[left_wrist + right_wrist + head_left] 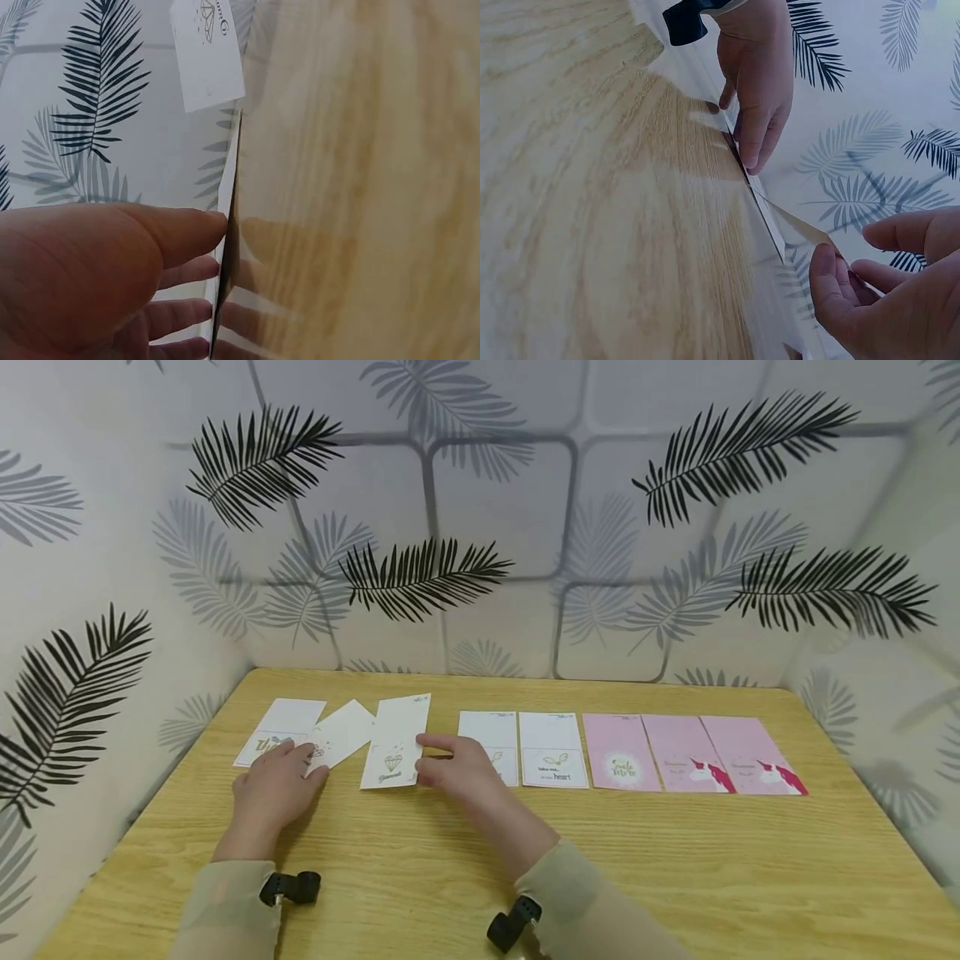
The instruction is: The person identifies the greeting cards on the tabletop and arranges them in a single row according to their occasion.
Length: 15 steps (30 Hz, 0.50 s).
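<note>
My right hand [468,777] pinches the right edge of a white card [396,735] with a gold diamond print. That card is tilted a little and raised off the table in the right wrist view, where fingers [826,262] show at its edge. On the left, my left hand [273,789] rests its fingertips on a slanted white card [348,727] and the lower part of a white card with gold lettering [296,714], which the slanted one partly overlaps. My left hand's thumb [187,229] touches a card seen edge-on in the left wrist view. The fingers partly hide both prints.
Right of my right hand lie a white card [487,727] it partly covers, a white "heart" card [551,731], a pink "smile" card [615,739] and two pink unicorn cards [675,739]. They form a row on the wooden table [420,877], with a leaf-patterned wall [510,627] behind.
</note>
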Available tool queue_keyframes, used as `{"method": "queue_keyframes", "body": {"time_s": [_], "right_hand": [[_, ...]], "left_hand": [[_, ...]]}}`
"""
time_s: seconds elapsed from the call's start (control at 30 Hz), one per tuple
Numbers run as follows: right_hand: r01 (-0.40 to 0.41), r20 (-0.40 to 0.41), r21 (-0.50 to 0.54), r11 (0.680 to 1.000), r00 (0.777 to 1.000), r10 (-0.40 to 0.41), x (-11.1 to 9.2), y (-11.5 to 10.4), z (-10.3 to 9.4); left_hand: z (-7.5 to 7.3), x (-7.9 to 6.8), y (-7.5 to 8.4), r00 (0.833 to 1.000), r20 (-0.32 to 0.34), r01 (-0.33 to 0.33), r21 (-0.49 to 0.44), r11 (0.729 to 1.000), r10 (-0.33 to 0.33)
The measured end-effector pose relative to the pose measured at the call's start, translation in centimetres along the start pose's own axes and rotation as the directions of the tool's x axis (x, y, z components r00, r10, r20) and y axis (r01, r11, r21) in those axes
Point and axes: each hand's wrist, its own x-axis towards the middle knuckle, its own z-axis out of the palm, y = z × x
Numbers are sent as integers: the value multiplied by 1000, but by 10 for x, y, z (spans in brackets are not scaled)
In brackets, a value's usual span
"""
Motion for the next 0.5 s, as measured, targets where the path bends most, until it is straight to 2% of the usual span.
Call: {"method": "queue_keyframes", "body": {"time_s": [0.13, 0.3, 0.4, 0.5], "right_hand": [[-5, -4, 19, 1000, 1000, 5, 2, 1, -4], [5, -11, 13, 1000, 1000, -5, 3, 0, -8], [14, -17, 11, 1000, 1000, -14, 3, -1, -10], [24, -27, 17, 1000, 999, -24, 2, -2, -14]], "left_hand": [[-3, 1, 0, 999, 37, 39, 21, 999, -40], [-7, 0, -3, 997, 37, 72, 24, 997, -73], [-6, 0, -3, 997, 23, 79, 15, 997, -79], [-7, -1, 3, 997, -41, 61, -28, 998, -62]]}}
